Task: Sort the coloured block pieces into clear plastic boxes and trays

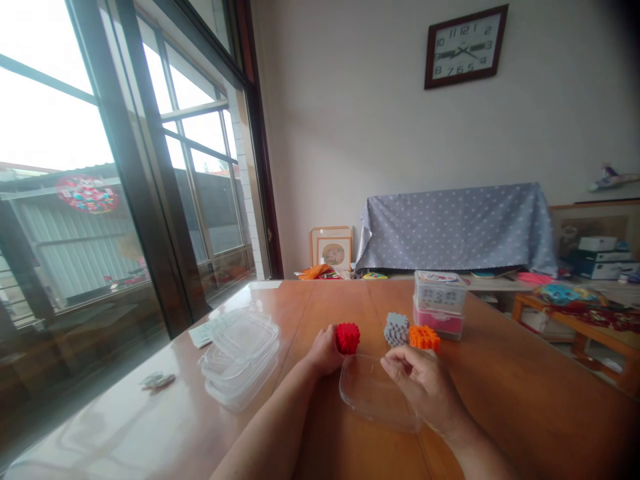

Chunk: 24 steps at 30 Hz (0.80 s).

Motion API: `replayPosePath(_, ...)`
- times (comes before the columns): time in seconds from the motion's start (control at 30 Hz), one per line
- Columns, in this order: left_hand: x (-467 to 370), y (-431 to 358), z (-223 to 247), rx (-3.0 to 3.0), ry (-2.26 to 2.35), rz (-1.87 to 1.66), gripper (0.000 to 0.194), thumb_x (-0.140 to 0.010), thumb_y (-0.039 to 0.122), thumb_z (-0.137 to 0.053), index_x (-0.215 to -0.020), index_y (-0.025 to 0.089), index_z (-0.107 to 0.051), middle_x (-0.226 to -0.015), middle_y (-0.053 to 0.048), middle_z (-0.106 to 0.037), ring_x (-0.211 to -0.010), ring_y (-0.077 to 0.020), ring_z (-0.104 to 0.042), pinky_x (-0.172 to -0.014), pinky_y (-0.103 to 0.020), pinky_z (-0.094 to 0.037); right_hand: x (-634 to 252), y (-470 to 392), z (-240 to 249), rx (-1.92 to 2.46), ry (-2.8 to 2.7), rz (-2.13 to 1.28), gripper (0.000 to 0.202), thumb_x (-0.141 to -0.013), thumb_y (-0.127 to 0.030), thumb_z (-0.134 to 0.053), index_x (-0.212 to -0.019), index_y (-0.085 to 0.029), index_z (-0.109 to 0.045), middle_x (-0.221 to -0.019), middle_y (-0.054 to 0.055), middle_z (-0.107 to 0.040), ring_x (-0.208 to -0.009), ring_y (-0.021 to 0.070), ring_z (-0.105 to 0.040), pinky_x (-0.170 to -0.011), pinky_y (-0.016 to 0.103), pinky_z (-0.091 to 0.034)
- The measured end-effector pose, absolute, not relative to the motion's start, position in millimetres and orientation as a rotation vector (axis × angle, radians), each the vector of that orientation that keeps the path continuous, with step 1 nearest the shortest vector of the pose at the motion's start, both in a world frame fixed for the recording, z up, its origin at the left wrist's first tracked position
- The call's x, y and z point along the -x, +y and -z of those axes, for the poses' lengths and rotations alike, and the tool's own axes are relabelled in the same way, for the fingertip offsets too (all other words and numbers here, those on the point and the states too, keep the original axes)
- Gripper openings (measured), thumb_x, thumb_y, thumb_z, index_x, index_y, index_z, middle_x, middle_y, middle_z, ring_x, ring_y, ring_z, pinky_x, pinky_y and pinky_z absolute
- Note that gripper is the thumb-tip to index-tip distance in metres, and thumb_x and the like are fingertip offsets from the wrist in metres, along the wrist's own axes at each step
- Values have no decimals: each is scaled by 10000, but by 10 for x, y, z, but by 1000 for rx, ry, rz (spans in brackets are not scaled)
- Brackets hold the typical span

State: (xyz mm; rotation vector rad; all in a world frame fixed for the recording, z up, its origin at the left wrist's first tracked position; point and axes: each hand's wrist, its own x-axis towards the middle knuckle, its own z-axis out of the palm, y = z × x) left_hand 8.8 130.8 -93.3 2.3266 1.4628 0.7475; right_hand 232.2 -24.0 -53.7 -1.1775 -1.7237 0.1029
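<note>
Left hand (326, 349) grips red block (349, 339), just past clear container's (373, 399) far-left rim (chunky, no clear long axis); right hand (419, 381) farther off, half-curled over container's right side, can't tell if holding anything

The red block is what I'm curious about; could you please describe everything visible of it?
The red block is bright and chunky, with a knobbly, toothed surface that looks like plastic. The left hand grasps it from the left, covering part of that side. It is just beyond the far-left corner of the clear plastic tray, left of the grey block. Whether it touches the table cannot be told.
</note>
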Motion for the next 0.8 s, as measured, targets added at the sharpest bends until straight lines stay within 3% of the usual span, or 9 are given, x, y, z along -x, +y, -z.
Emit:
replayPosePath(0.3,207,989,984,-2303,1467,-829,594,-644,471,-836,-1092,231,-529,-1001,-59,-670,-942,-248,-631,-793,-317,-504,-2388,-182,695,1212,-1651,-38,333,-953,-528,-573,-802,-252,-682,-694,4,-653,-689,199,-600,-703,335,-439)
replayPosePath(0.5,435,744,973,-2244,1549,-794,643,-604,389,-861,-1134,220,-539,-1078,-65,-642,-954,-229,-625,-811,-305,-503,-2441,-133,812,1234,-1546,5,366,-946,-565,-556,-801,-255,-685,-688,11,-661,-677,208,-593,-689,343,-450)
replayPosePath(0.8,717,443,1037,-2256,1539,-815,656,-592,421,-853,-1133,220,-540,-1103,-75,-625,-975,-236,-597,-842,-322,-479,-2478,-156,895,1276,-1425,-70,392,-940,-596,-544,-801,-254,-677,-691,1,-660,-696,206,-621,-690,324,-478)
